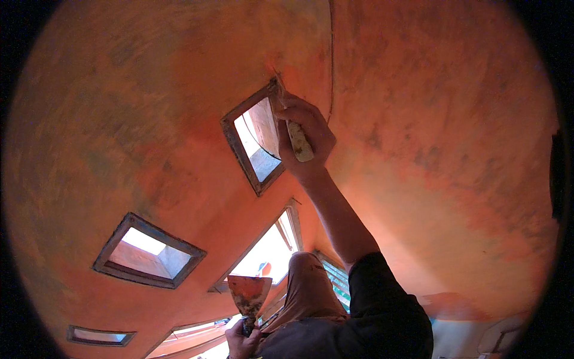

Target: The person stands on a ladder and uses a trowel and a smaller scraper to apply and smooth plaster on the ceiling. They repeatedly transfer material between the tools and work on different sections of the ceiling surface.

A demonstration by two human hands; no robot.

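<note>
My right hand (311, 125) is raised and closed around the worn, pale handle of a putty knife (300, 143). Its thin blade, seen nearly edge-on, meets the orange plaster wall (197, 78) at the upper corner of a dark-framed window (232, 127). Low in the view, my left hand (241, 346) grips the dark handle of a wide scraper (250, 294). That scraper's flared blade points upward and is smeared with orange-red material. Part of the left hand is cut off by the lower edge.
Another tilted window frame (103, 261) sits lower left, with a narrow one (73, 335) below it. A larger bright window (293, 216) opens behind the scraper. A vertical seam or cord (331, 54) runs down the wall above my right hand. My knee (308, 281) shows at bottom centre.
</note>
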